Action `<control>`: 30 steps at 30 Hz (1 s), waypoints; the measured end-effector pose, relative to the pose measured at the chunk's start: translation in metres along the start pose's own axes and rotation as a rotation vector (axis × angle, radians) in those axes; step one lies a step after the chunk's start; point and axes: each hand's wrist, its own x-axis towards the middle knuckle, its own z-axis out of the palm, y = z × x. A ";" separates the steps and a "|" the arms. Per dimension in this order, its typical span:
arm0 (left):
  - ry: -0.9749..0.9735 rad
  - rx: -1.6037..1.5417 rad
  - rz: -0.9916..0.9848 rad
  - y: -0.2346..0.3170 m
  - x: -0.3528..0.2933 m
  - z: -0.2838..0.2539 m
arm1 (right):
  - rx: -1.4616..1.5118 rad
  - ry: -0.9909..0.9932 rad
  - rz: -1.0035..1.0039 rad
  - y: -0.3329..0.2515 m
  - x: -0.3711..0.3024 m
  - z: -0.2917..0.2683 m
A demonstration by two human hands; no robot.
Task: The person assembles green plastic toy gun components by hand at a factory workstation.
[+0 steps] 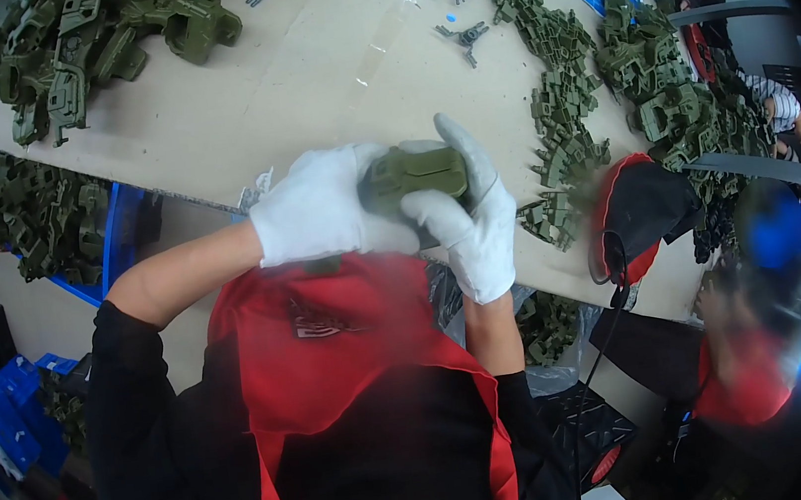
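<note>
A green moulded plastic part (433, 172), shaped like a toy vehicle's body, is held between my two white-gloved hands above the table's near edge. My left hand (323, 202) closes round its left end, with the fingertips partly hidden behind it. On the other side, my right hand (479, 220) grips it between the thumb in front and the fingers along its right end. The part's underside is hidden from view.
Green plastic bodies (110, 46) pile up at the table's (300, 82) far left. Small green pieces (560, 80) and more bodies (656, 89) run down the right. Grey forked parts (465, 39) lie at the back. A blue crate (109, 241) stands left; a black-and-red cap (631, 217) is at right.
</note>
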 end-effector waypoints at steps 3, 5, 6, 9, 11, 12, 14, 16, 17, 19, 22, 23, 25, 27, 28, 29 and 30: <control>0.000 0.053 0.010 0.004 0.007 0.002 | -0.017 0.051 -0.021 0.005 0.000 -0.002; -0.063 0.151 0.006 0.006 0.014 0.001 | -0.004 0.073 -0.016 0.013 0.001 -0.010; -0.063 0.152 0.004 0.007 0.017 0.002 | 0.012 0.072 0.000 0.025 0.004 -0.016; -0.101 0.263 -0.162 0.008 0.027 0.007 | 0.148 0.049 0.071 0.033 0.015 -0.021; -0.018 0.214 -0.123 0.003 0.025 0.015 | 0.270 0.032 0.122 0.034 0.016 -0.021; 0.062 0.164 -0.082 0.000 0.024 0.017 | 0.200 0.012 0.044 0.034 0.016 -0.020; 0.053 0.102 0.001 -0.012 0.027 0.020 | 0.132 -0.009 -0.034 0.034 0.014 -0.021; 0.048 0.039 0.080 -0.021 0.032 0.023 | 0.208 -0.015 0.055 0.034 0.013 -0.022; 0.041 -0.018 0.099 -0.022 0.034 0.025 | 0.208 -0.016 0.055 0.034 0.011 -0.022; 0.037 -0.076 0.115 -0.019 0.034 0.025 | 0.233 0.029 0.018 0.032 0.009 -0.020; 0.038 0.087 0.117 -0.003 0.031 0.022 | 0.217 0.070 -0.025 0.038 0.007 -0.022; 0.013 0.121 0.103 0.000 0.033 0.024 | 0.220 0.074 -0.029 0.040 0.007 -0.024; -0.015 0.157 0.094 0.004 0.035 0.024 | 0.244 0.061 -0.012 0.044 0.010 -0.033; -0.049 0.193 0.045 0.006 0.039 0.023 | 0.181 0.023 -0.013 0.048 0.015 -0.043; -0.053 0.197 0.050 0.007 0.036 0.025 | 0.116 -0.018 -0.008 0.048 0.016 -0.046; 0.005 0.251 0.095 0.007 0.032 0.029 | 0.116 -0.008 -0.011 0.045 0.014 -0.049; 0.064 0.303 0.139 0.006 0.027 0.032 | 0.272 -0.067 -0.010 0.041 0.011 -0.051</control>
